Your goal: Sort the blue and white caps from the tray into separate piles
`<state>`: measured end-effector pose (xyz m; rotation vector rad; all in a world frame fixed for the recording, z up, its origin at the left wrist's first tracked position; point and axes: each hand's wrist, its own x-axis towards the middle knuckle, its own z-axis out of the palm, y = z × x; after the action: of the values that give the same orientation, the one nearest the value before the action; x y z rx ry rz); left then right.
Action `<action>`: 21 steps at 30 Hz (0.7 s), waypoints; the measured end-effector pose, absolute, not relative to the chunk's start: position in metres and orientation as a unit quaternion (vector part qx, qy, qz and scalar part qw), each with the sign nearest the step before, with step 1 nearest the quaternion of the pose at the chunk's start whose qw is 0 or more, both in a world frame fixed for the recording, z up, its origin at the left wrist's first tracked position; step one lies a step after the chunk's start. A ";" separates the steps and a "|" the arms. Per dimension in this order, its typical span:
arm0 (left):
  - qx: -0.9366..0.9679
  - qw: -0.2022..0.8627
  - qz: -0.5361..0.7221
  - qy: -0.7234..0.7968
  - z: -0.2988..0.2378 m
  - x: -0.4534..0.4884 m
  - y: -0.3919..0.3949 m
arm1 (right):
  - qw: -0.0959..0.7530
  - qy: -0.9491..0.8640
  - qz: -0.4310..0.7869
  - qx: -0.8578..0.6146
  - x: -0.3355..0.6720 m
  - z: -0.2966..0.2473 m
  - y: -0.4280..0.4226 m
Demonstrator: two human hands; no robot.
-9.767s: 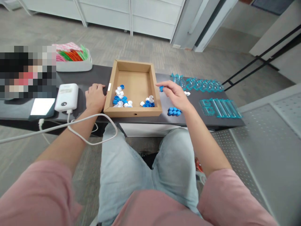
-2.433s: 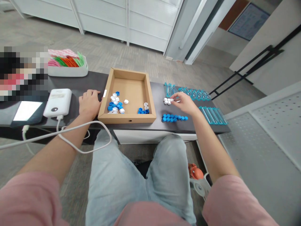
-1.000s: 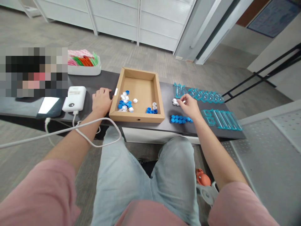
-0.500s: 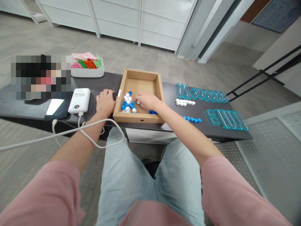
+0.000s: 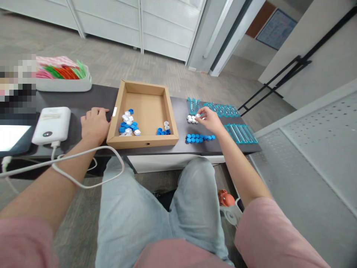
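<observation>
Two knees in pale jeans (image 5: 134, 216) are nearest to me, below the edge of the dark table (image 5: 180, 108). An orange thing (image 5: 228, 200), partly hidden, sits low to their right, and a white cable (image 5: 106, 147) passes over my left arm (image 5: 64, 171). My hands are well apart, with the box (image 5: 142, 143) between them. My left hand (image 5: 94, 124) lies palm down on the table near the box's left wall, fingers loosely bent, around nothing I can see. Left of it are the power bank (image 5: 57, 121), plugged in at its near end, and part of a tablet (image 5: 13, 136).

Inside the box, a heap (image 5: 128, 126) of white and blue pieces fills the near left corner and a smaller cluster (image 5: 163, 131) the near right. Right of the box, blue pieces (image 5: 198, 138) lie in a double row that thins rightward. Just beyond them, my right hand (image 5: 209, 119) pinches a white piece (image 5: 198, 116) beside the row of white pieces (image 5: 191, 119); I cannot tell whether it touches them. Teal bars (image 5: 241, 134) lie beyond my wrist, curved teal pieces (image 5: 221, 110) farther back. Far left stands a basket (image 5: 67, 86) of coloured strips (image 5: 64, 72); past the floor (image 5: 111, 52) are white cabinets (image 5: 167, 26).
</observation>
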<state>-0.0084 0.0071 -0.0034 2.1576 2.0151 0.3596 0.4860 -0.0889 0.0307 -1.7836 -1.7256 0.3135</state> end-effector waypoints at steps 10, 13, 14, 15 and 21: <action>0.722 0.078 0.093 0.681 -0.005 -0.011 0.011 | 0.349 -0.550 0.177 -0.738 0.537 -0.025 -0.111; 0.726 0.078 0.084 0.678 -0.004 -0.012 0.012 | 0.389 -0.537 0.212 -0.718 0.541 -0.033 -0.105; 0.726 0.079 0.082 0.678 -0.004 -0.012 0.012 | 0.398 -0.536 0.221 -0.711 0.542 -0.035 -0.104; 0.726 0.078 0.082 0.679 -0.003 -0.012 0.012 | 0.404 -0.537 0.227 -0.705 0.543 -0.037 -0.104; 0.725 0.080 0.089 0.678 -0.004 -0.012 0.012 | 0.428 -0.526 0.256 -0.689 0.548 -0.042 -0.103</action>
<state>-0.0115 0.0125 -0.0045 2.1682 2.0286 0.2665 0.5478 -0.1034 -0.0416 -1.7206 -1.3145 0.6404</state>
